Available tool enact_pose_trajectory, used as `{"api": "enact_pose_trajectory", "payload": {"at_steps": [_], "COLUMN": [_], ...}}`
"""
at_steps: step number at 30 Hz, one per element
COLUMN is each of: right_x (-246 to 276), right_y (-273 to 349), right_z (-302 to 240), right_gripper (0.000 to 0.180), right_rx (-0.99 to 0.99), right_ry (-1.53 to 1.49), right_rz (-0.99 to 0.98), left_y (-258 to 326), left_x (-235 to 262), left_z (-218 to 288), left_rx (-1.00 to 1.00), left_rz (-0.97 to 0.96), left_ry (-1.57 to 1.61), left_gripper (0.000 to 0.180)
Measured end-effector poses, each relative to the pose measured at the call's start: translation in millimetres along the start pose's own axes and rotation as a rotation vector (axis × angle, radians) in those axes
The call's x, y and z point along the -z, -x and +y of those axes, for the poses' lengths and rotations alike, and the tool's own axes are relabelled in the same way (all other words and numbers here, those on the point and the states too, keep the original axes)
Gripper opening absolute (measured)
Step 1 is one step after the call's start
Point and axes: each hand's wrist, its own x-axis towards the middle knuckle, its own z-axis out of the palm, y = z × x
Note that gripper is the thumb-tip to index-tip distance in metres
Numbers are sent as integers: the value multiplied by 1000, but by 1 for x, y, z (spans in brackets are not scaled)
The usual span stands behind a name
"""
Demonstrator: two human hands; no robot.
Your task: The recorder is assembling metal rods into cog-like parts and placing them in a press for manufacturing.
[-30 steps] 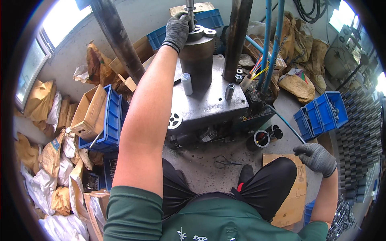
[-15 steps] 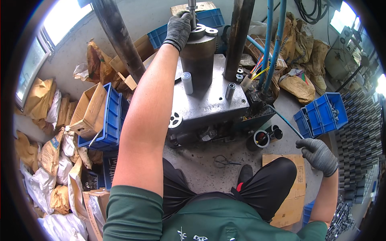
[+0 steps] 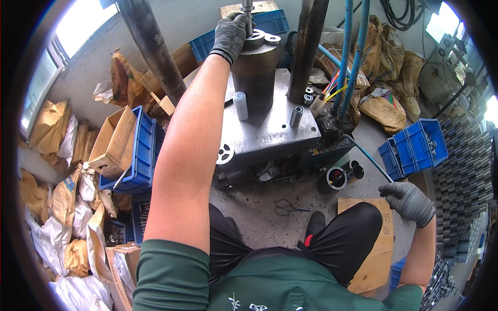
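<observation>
While my grey-gloved left hand [image 3: 230, 37] sits at the upright silver shaft [image 3: 249, 26] above a dark metal cylinder [image 3: 253, 78], my grey-gloved right hand [image 3: 412, 202] curls near a slim blue lever's tip [image 3: 391, 180] — whether either clamps, I cannot tell.

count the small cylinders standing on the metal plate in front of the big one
2: a pale grey one just in front of the big dark cylinder, and a shiny steel one toward the plate's right side. The left forearm may hide others.

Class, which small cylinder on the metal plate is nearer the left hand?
The pale grey cylinder; the other, a shiny metal cylinder, stands farther right, farther from the left hand.
</observation>
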Motion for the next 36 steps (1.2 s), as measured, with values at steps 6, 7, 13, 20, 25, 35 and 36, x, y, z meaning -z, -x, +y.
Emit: {"api": "enact_pose_trajectory", "payload": {"at_steps": [6, 7, 13, 20, 25, 35, 36], "right_x": [-3, -4, 12, 104, 154, 166, 164], "right_y": [4, 4, -8, -100, -152, -169, -166], "right_z": [-7, 7, 8, -47, -23, -19, -21], "right_gripper": [29, 28, 22, 7, 21, 28, 25], "right_rx": [107, 140, 212, 608, 451, 274, 208], "right_ry": [95, 169, -20, 426, 481, 341, 380], "right_rz": [147, 52, 483, 1197, 1179, 1136, 1128], "left_y": [1, 2, -4, 3, 5, 3, 6], "left_x": [0, -1, -5, 0, -4, 8, 2], "left_z": [1, 2, -1, 6, 14, 7, 10], "left_rx": [25, 35, 29, 31, 17, 10, 12], "left_rz": [6, 13, -12, -56, -41, 108, 104], "left_ry": [-3, -11, 78, 134, 20, 184, 190], "left_gripper": [27, 27, 28, 30, 43, 35, 35]}}
